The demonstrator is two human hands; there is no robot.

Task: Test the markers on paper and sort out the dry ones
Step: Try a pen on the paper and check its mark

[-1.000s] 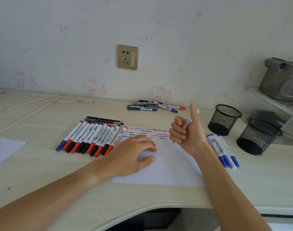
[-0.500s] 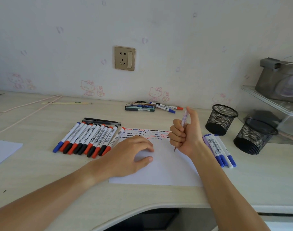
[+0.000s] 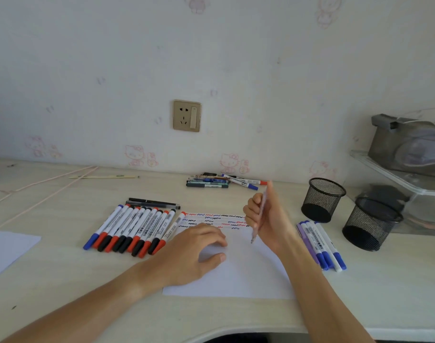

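A white sheet of paper [image 3: 246, 276] lies on the desk, with rows of red, blue and black squiggles [image 3: 211, 219] along its far edge. My left hand [image 3: 199, 251] presses flat on the sheet. My right hand [image 3: 266, 216] grips a pale purple marker [image 3: 258, 219], tip down just above the paper's right part. A row of several red, black and blue capped markers [image 3: 132, 229] lies left of the paper. A few blue and purple markers [image 3: 320, 243] lie to the right of it.
Two black mesh pen cups [image 3: 322, 199] [image 3: 371, 224] stand at the right. A pile of pens [image 3: 219, 181] lies by the wall. Black pens [image 3: 152, 203] lie behind the marker row. Another sheet [image 3: 6, 248] sits at the far left, clear shelves [image 3: 409, 179] at the far right.
My right hand has turned the marker so its tip points down at the paper and has lowered slightly. The camera has tilted up. My left hand stays on the sheet.
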